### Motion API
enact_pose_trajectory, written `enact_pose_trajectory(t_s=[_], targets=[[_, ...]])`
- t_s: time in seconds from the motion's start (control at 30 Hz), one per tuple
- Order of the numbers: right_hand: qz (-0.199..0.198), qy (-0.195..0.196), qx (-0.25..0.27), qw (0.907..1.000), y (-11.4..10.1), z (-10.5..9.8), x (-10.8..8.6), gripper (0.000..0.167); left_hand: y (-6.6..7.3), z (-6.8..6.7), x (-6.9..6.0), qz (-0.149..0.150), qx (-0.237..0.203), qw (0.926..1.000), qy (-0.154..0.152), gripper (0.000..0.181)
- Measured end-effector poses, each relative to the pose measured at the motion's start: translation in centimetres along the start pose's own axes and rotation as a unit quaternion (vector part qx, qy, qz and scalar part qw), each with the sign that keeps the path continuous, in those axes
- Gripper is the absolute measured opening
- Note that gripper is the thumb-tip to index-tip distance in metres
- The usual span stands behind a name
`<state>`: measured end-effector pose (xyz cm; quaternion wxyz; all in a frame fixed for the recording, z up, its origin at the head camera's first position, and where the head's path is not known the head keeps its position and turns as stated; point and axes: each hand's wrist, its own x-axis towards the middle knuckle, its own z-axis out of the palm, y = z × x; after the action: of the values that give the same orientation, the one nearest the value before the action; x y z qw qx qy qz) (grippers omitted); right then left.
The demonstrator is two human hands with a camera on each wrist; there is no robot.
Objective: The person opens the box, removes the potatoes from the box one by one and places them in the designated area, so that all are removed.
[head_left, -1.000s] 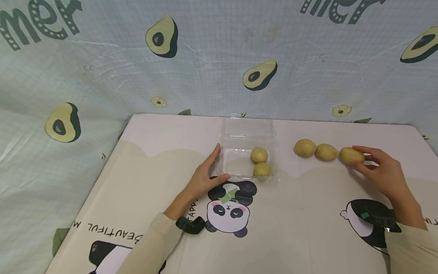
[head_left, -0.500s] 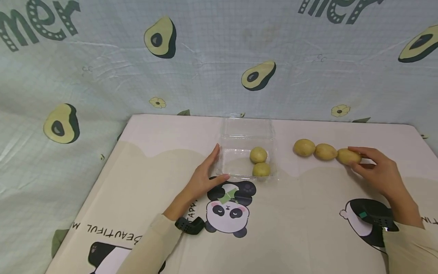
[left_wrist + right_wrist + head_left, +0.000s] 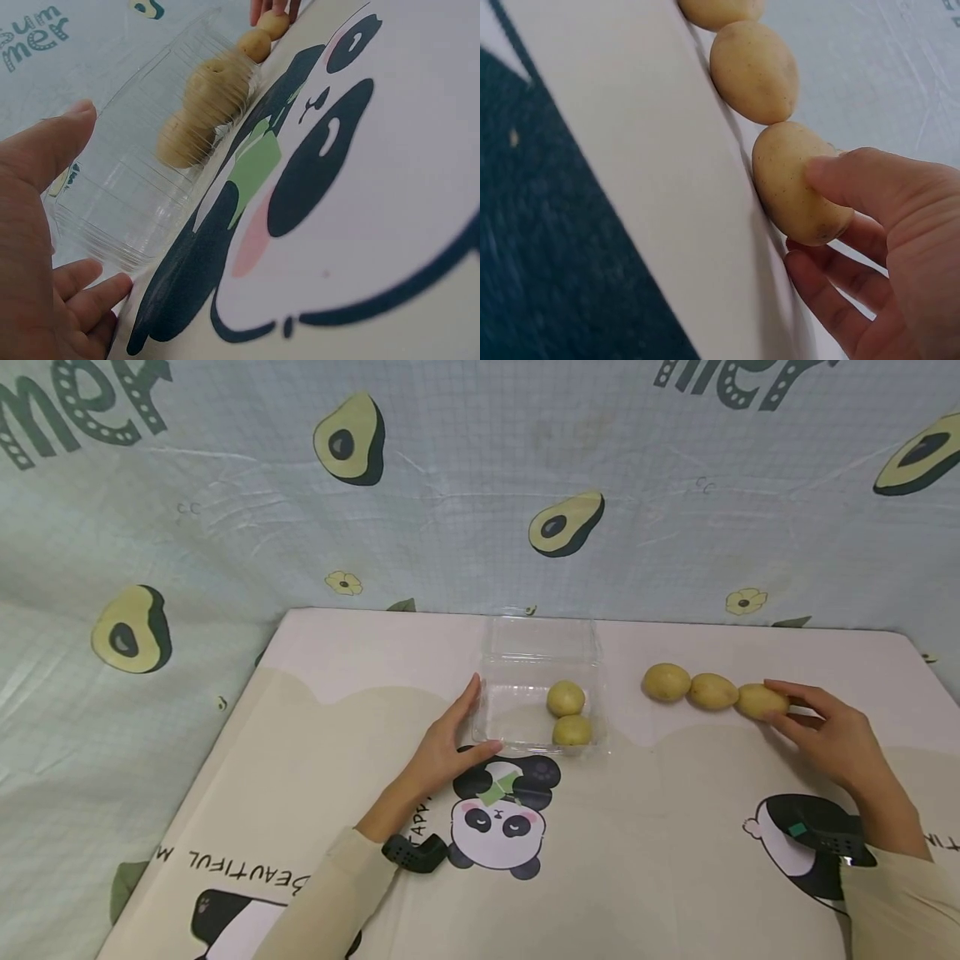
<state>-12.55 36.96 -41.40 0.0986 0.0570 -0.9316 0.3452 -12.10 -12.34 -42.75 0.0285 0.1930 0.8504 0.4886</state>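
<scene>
My right hand (image 3: 836, 731) pinches the rightmost potato (image 3: 762, 701) of a row, thumb on its near side. The right wrist view shows that potato (image 3: 795, 184) lying on its side, its end touching the middle potato (image 3: 754, 71). Leftmost in the row is another potato (image 3: 666, 682). A clear plastic clamshell box (image 3: 498, 710) stands with its lid (image 3: 543, 639) folded back. Inside, along its right side, lie two potatoes (image 3: 566, 698). My left hand (image 3: 442, 747) rests at the box's left near corner, thumb and fingers spread fairly straight.
The table is covered by a pale cloth (image 3: 637, 860) with panda prints (image 3: 498, 827). Behind it hangs a light curtain (image 3: 450, 485) with avocado prints. The table's back edge runs just behind the box lid.
The right hand and its potato have shifted slightly left, up against the middle potato. The left hand, the box and the potatoes in it stay put.
</scene>
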Motion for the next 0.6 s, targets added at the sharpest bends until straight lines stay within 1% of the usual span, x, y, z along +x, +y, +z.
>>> enact_pose_trajectory(t_s=[0.23, 0.6], targets=[[0.020, -0.014, -0.002, 0.9997, 0.02, -0.15, -0.09, 0.050, -0.05, -0.05, -0.01, 0.008, -0.004, 1.0000, 0.000, 0.099], [0.021, -0.014, 0.007, 0.9997, -0.04, -0.22, -0.06, 0.049, -0.09, -0.03, -0.04, 0.003, -0.003, 1.0000, -0.001, 0.099]])
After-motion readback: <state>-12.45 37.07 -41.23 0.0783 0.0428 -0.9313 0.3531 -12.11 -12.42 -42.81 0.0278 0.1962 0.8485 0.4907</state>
